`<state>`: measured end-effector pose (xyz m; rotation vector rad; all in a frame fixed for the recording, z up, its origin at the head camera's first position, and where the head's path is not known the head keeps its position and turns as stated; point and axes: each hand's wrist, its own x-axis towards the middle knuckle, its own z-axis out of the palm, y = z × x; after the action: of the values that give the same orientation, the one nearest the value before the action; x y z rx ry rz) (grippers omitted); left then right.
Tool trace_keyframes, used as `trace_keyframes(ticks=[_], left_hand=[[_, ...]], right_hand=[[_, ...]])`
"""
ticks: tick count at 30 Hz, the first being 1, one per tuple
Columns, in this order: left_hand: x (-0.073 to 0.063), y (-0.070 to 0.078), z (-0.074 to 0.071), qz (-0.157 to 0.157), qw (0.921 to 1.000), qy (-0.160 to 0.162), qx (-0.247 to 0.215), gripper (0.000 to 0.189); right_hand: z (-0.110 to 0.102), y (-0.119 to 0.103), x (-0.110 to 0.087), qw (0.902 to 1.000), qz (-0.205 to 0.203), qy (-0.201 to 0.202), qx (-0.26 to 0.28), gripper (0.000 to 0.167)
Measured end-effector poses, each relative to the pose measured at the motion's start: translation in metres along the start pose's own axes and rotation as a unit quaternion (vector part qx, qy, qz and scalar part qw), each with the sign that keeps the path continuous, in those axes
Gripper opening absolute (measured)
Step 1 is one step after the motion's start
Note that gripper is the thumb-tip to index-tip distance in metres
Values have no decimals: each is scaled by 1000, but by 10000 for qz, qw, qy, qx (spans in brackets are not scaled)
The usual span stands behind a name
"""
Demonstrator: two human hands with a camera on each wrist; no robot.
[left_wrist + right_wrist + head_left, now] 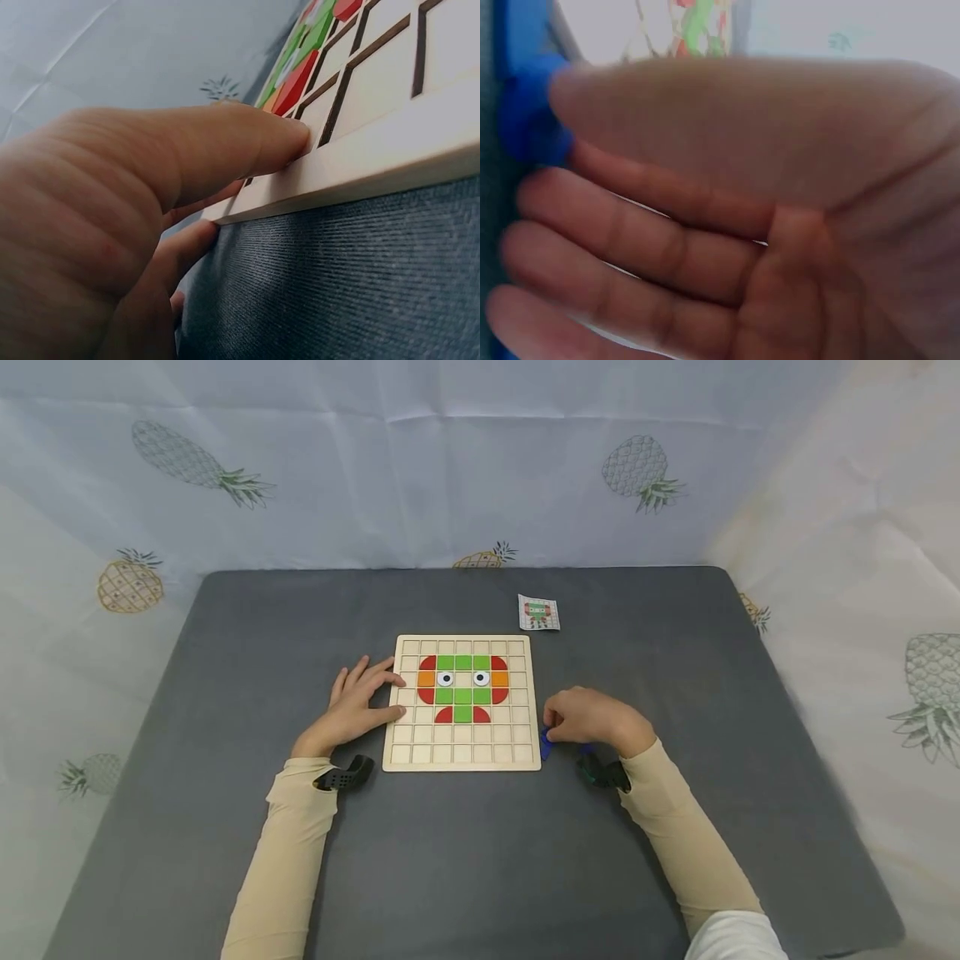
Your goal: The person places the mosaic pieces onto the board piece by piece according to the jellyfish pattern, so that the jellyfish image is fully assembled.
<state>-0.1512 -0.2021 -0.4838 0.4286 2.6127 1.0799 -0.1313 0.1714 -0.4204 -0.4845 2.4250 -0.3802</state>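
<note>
A square wooden grid board [420, 734] lies on the table and holds red, green and orange tiles, plus two eye tiles [445, 678]. My left hand [351, 706] rests at its left edge, fingers spread and thumb [247, 139] on the rim. Just off the board's right side, my right hand [596, 718] pinches a blue piece [532, 120] between thumb and forefinger, low over the table. The fingers partly hide its shape. More blue [545, 747] shows beneath that hand, and another bit of blue [587, 748] sits near the wrist.
Behind the board's right corner lies a small printed card [538, 612] with a similar coloured pattern. The grey table [465, 852] ends at a pale pineapple-print cloth [465, 468]. A black strap device [347, 774] is on each wrist.
</note>
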Motion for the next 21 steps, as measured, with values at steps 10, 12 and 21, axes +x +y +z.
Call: trace_keyframes(ticks=[10,12,21], left_hand=[[-1,1,0,-45,10000,-46,69,35],[-1,1,0,-50,10000,-44,74,35],[0,4,1,-40,9996,109,260,31]], right_hand=[[4,5,4,9993,-192,101,290,3],[2,6,3,9981,-328,264,451,7],[0,0,8,9841,-838,1216,984,19]])
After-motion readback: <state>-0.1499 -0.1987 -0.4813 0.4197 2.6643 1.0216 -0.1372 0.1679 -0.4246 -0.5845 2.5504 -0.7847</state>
